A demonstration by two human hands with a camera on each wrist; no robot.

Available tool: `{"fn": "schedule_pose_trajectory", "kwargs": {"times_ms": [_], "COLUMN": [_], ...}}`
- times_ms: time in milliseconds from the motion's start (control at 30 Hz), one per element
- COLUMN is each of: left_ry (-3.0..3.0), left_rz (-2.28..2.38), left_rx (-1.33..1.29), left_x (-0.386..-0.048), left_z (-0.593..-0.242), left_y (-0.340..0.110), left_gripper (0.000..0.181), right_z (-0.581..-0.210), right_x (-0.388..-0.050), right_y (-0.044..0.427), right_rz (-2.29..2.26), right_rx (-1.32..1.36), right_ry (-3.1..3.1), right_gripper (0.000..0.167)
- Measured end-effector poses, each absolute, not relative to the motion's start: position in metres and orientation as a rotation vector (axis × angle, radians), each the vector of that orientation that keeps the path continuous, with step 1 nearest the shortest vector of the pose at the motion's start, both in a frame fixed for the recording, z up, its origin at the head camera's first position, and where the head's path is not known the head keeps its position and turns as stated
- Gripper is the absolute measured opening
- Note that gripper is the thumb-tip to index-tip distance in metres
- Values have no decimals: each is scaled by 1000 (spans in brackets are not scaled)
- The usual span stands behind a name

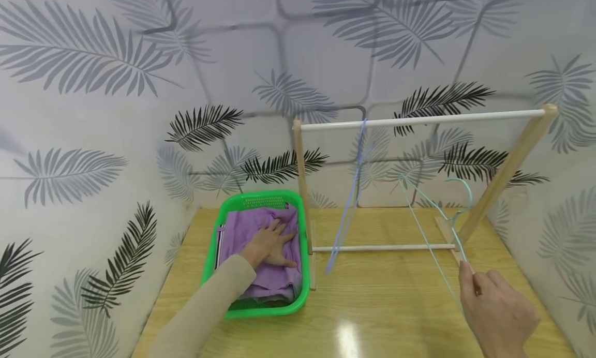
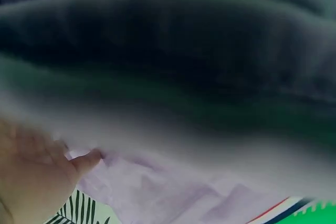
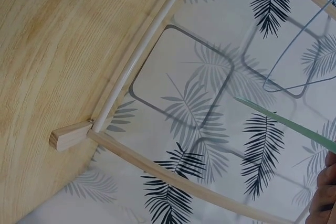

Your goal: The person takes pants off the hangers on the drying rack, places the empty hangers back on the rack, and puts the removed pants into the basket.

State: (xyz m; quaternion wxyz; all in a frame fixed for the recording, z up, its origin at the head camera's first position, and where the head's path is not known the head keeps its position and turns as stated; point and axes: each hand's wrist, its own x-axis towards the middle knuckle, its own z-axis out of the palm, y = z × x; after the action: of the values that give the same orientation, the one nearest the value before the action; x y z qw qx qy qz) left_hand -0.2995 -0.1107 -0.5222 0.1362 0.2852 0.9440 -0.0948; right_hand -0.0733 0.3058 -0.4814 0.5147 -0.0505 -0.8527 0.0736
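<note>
In the head view my left hand [image 1: 269, 245] rests with spread fingers on a folded purple garment [image 1: 244, 224]. The garment lies in a green basket [image 1: 304, 278], on top of other folded cloth with a striped edge. A dark blurred band hides much of the left wrist view, where the hand [image 2: 39, 174] appears beside pale purple cloth [image 2: 168, 192]. My right hand [image 1: 500, 306] grips a light green clothes hanger [image 1: 458, 239] at lower right, in front of the rack. The hanger's green edge [image 3: 294, 126] reaches out from the fingers in the right wrist view.
A small clothes rack with a white top rail [image 1: 419, 120] and wooden posts [image 1: 505, 177] stands right of the basket. A blue hanger [image 1: 348, 205] hangs from the rail. A lower white bar [image 1: 382, 248] joins the feet on the wooden table [image 1: 396, 306]. Leaf-patterned walls enclose the table.
</note>
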Motion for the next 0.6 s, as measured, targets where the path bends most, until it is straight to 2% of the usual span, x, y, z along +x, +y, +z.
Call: {"fn": "schedule_pose_trajectory", "kwargs": {"times_ms": [333,600], "left_ry": [2752,2817], "left_rz": [-85,-145], "left_rx": [996,837], "left_x": [-297,-296], "left_z": [-519,-505], "left_y": [-130,-156], "left_gripper": [101,118], "right_z": [-483,-480], "right_x": [-71,-70], "right_y": [310,309], "right_rz": [177,178], "right_rx": [-122,-128], "right_ry": [-2089,-2085], "right_gripper": [73,71]}}
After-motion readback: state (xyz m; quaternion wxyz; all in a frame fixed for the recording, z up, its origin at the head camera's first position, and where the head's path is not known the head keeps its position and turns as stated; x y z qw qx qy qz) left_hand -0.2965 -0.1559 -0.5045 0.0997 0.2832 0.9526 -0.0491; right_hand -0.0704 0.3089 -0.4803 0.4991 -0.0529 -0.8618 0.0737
